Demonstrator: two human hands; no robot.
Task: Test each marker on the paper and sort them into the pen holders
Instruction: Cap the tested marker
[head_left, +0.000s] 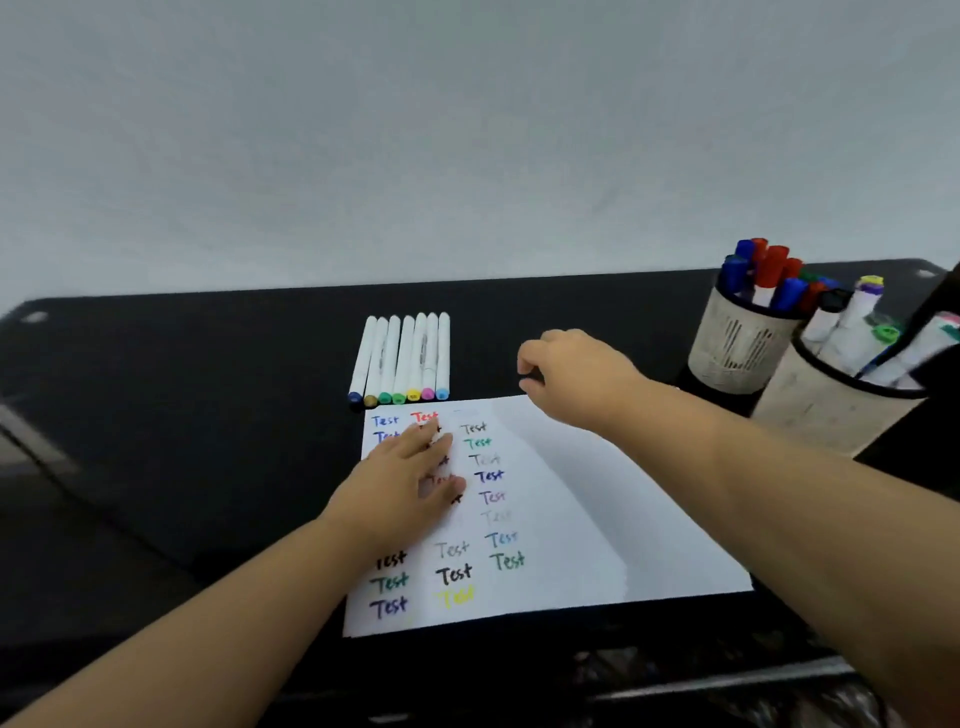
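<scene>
Seven markers: row of white-barrelled markers (402, 358) lying side by side on the black table (182, 415), just beyond the paper's far edge; coloured caps point toward the person — blue, ochre, two green, yellow, pink, light blue.
Paper: white sheet (597, 509) flat on the table in front of the person; left part filled with "Test" written in columns in many colours, right part bare.
Left hand: left hand (402, 486) lies flat on the paper's upper-left area, fingers straight and spread, pressing the sheet down, covering part of the writing. Nothing gripped.
Right hand: right hand (569, 371) hovers above the table past the paper's far right corner, between the marker row and the holders; fingers loosely curled, thumb and forefinger near each other. Nothing visible in the grasp.
Far holder: round pale pen holder (737, 338) with dark rim, at right rear of the table; packed with upright markers with blue and red caps.
Near holder: second pen holder (826, 410) just beside and in front of the first, at the frame's right edge; holds white-barrelled markers with black, purple and green caps, leaning.
Background: plain pale wall (467, 130) behind the table.
</scene>
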